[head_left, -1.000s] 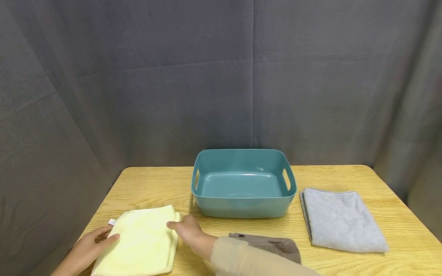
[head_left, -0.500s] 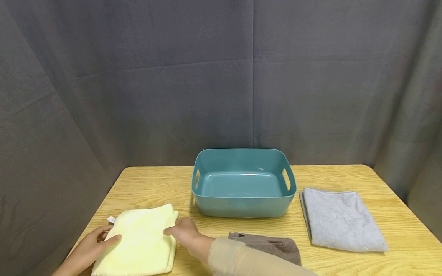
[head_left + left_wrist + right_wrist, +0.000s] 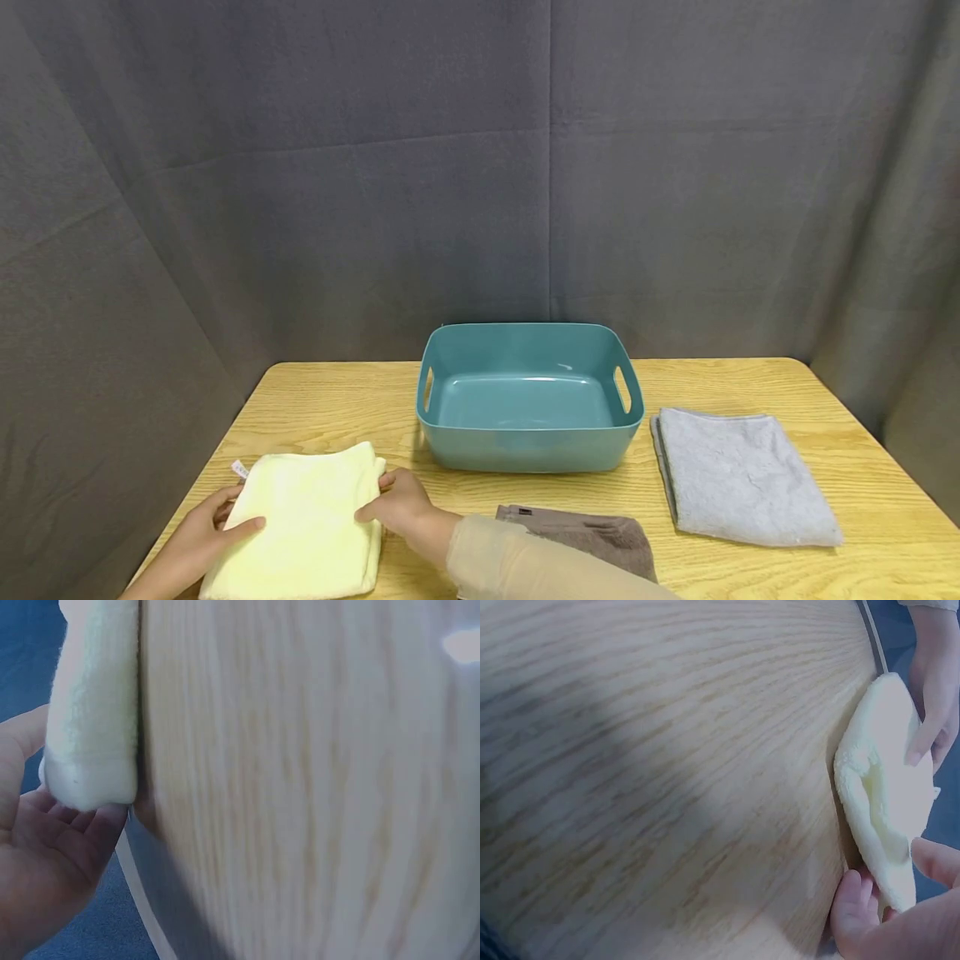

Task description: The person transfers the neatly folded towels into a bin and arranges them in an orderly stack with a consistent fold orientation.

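Note:
A folded pale yellow towel (image 3: 300, 521) with a small white tag (image 3: 239, 469) lies at the table's left front. My left hand (image 3: 201, 533) grips its left edge, thumb on top and fingers beneath; the left wrist view shows the thick folded edge of the towel (image 3: 94, 720) between them. On the opposite side, my right hand (image 3: 405, 510) pinches the towel's right edge. In the right wrist view, the thumb lies over the layered edge of the towel (image 3: 889, 772) and the fingers (image 3: 847, 900) reach under it.
A teal basket (image 3: 530, 452) with cut-out handles stands at the middle of the wooden table (image 3: 337, 408). A folded grey towel (image 3: 750, 483) lies at the right. Below my right sleeve (image 3: 540, 562), a brown towel (image 3: 600, 537) is partly hidden. Dark grey curtains (image 3: 450, 167) hang behind.
My right hand has shifted slightly left and its fingers now hold the right edge of the yellow towel. The towel's layers there sit closer together. My left hand has barely moved.

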Motion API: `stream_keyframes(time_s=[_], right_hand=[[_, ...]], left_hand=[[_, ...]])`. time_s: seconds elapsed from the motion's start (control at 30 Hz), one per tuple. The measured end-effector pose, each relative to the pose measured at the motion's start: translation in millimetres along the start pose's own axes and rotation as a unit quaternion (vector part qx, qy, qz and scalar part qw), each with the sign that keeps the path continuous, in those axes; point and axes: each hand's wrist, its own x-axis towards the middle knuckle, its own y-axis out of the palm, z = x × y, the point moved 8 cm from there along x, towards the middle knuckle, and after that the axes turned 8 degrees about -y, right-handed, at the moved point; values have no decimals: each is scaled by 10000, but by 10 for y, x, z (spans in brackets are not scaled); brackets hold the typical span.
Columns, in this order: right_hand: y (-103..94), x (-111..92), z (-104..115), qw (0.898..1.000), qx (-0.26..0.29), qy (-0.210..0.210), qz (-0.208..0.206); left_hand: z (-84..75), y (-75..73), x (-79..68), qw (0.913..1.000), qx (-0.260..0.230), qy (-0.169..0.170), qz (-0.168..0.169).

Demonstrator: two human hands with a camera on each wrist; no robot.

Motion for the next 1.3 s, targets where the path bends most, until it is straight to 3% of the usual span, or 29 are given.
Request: stream_keyframes(time_s=[0.13, 0.3, 0.57, 1.03, 1.3], right_hand=[[13, 17, 24, 10000, -10, -24, 53], [37, 43, 42, 9995, -192, -152, 198], [40, 63, 31, 9994, -166, -219, 214], [-19, 8, 122, 9991, 149, -389, -33], [-88, -55, 177, 9968, 642, -473, 63]], left_hand=[[-11, 4, -1, 9997, 223, 11, -80], [-1, 16, -14, 9999, 124, -59, -94], [39, 35, -79, 9969, -719, -322, -9], [-51, -16, -104, 9977, -400, -338, -427], [-178, -37, -236, 9971, -576, -390, -295]])
